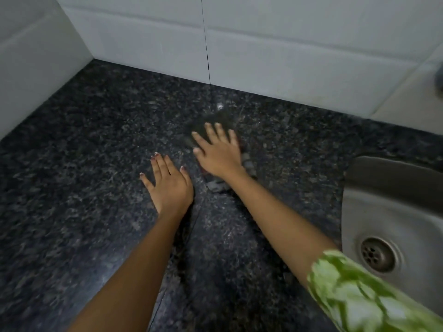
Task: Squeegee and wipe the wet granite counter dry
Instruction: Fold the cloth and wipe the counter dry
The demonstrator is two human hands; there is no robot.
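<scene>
The dark speckled granite counter (pixel 84 164) fills most of the view. My right hand (pixel 217 152) lies flat, fingers spread, pressing down on a dark grey cloth (pixel 215 121) near the middle of the counter; the cloth is blurred and shows beyond the fingertips and beside the wrist. My left hand (pixel 167 183) rests palm down on the bare granite just to the left of it, fingers apart, holding nothing. No squeegee is in view.
White tiled walls (pixel 263 49) meet in a corner at the back left. A steel sink (pixel 383 212) with a round drain (pixel 377 254) sits at the right edge. A seam in the granite (pixel 191 226) runs toward me between my arms.
</scene>
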